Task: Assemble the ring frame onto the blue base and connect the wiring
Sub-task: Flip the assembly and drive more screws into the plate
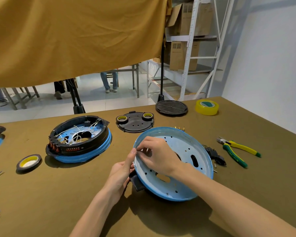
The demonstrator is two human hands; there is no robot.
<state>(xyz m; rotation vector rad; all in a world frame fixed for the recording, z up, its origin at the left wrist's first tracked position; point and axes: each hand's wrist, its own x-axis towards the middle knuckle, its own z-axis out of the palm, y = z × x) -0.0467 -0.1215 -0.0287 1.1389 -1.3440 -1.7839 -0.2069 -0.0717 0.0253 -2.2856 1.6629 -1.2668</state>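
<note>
Both hands meet at the left rim of the blue base (181,151), a little right of the middle of the frame. The left hand (121,171) grips this rim from outside, thumb up along the edge, and under it a black part (137,183) sticks out from the base. The right hand (156,155) reaches over the base with curled fingers and pinches something small and pale at the rim; what it is I cannot tell. The base is a round shallow dish, blue outside and pale blue inside, smooth, with many small round holes and some long oval openings, and it stands tilted on the table (58,194). In the left part of the frame a second blue base carries a black ring frame (79,135), and thin white wires (75,134) lie tangled inside it. Behind, near the middle, a flat black plate (135,124) holds two small tape rolls, and a round black disc (171,107) lies more to the right. A yellow tape roll (206,107) is in the upper right part of the table, pliers (237,150) with green and yellow handles at the right, a dark tape roll (29,161) at the left. The table has an olive cloth cover. A mustard cloth (75,36) hangs across the upper left, and white metal shelves (191,48) with cardboard boxes stand behind.
</note>
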